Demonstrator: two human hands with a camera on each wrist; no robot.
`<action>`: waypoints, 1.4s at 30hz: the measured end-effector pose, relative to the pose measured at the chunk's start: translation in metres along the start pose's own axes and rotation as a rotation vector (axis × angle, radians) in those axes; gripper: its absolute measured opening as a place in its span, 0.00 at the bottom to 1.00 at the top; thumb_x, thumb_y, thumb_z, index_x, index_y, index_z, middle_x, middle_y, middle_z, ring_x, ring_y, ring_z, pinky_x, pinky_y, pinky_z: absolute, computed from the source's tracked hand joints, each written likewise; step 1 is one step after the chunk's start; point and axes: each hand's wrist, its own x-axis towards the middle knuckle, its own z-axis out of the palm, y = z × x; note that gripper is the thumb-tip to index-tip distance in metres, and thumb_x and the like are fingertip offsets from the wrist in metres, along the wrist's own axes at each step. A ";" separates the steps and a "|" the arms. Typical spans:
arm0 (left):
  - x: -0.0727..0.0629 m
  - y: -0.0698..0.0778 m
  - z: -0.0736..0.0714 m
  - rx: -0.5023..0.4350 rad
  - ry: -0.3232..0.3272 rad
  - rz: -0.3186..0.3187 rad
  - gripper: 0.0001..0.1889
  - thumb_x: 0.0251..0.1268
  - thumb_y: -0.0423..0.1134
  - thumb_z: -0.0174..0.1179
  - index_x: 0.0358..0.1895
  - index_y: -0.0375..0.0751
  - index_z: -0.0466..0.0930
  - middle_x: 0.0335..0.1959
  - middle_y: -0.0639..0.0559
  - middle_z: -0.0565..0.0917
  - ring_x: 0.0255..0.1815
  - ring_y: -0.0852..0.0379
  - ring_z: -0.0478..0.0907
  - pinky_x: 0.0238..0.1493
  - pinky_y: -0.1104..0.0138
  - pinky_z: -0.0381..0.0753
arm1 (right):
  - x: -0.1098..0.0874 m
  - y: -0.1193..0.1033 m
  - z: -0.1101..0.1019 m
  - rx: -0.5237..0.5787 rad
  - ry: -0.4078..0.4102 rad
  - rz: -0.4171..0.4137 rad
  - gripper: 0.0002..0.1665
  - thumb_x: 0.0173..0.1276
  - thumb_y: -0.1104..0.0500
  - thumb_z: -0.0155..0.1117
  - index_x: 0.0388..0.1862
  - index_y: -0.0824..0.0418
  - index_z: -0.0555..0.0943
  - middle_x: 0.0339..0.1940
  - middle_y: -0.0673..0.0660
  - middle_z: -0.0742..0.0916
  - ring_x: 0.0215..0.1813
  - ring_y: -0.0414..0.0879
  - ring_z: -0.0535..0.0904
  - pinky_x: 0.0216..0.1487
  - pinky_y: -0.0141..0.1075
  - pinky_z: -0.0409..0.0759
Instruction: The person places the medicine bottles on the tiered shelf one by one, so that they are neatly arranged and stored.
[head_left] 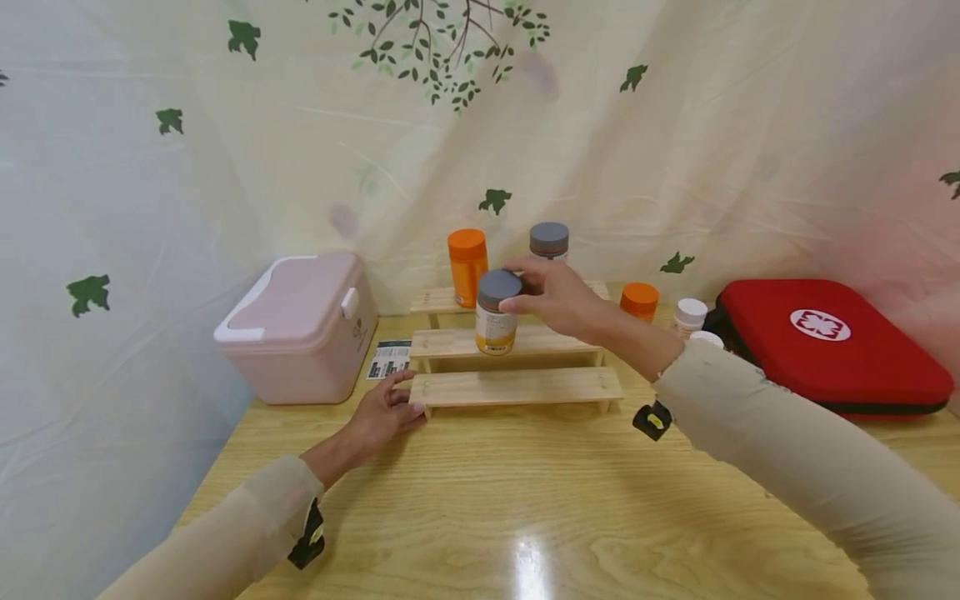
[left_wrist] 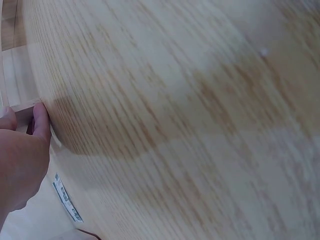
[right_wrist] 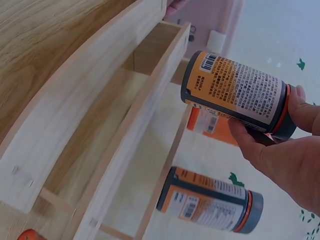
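Observation:
My right hand (head_left: 558,296) grips a grey-capped pill bottle (head_left: 496,327) by its lid, thumb on one side and fingers on the other. In the head view this bottle is upright and overlaps the middle step of a three-step wooden rack (head_left: 517,387). The right wrist view shows the bottle's printed yellow and white label (right_wrist: 235,90). With thumb and fingers, my left hand (head_left: 382,417) pinches the left end of the lowest step. On the top step stand an orange bottle (head_left: 467,271) and another grey-capped bottle (head_left: 549,238), partly behind my right hand.
Left of the rack sits a pink lidded box (head_left: 300,333), with a printed blister sheet (head_left: 390,358) between them. To the right are an orange-capped bottle (head_left: 639,300), white-capped bottles (head_left: 690,315) and a red first-aid case (head_left: 832,350). A patterned curtain (head_left: 420,167) hangs behind the table (head_left: 480,500).

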 end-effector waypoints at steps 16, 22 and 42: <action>-0.001 0.001 0.001 0.003 0.013 -0.019 0.32 0.69 0.20 0.49 0.73 0.38 0.53 0.56 0.31 0.73 0.51 0.47 0.78 0.55 0.55 0.80 | 0.029 0.006 0.023 -0.057 -0.012 0.015 0.27 0.68 0.61 0.64 0.64 0.61 0.73 0.56 0.58 0.81 0.57 0.49 0.77 0.58 0.42 0.78; 0.000 0.002 0.000 0.005 0.004 -0.015 0.32 0.69 0.21 0.50 0.73 0.37 0.53 0.56 0.31 0.73 0.52 0.46 0.78 0.55 0.56 0.80 | 0.034 0.006 0.025 -0.058 -0.016 0.022 0.25 0.68 0.61 0.64 0.63 0.61 0.73 0.56 0.58 0.82 0.56 0.49 0.77 0.57 0.41 0.79; -0.002 0.002 0.000 0.017 -0.001 -0.013 0.32 0.69 0.21 0.50 0.73 0.38 0.53 0.56 0.31 0.73 0.52 0.47 0.78 0.56 0.55 0.79 | 0.038 0.011 0.033 -0.104 0.004 0.071 0.25 0.68 0.58 0.64 0.62 0.61 0.74 0.54 0.57 0.82 0.55 0.51 0.77 0.55 0.42 0.79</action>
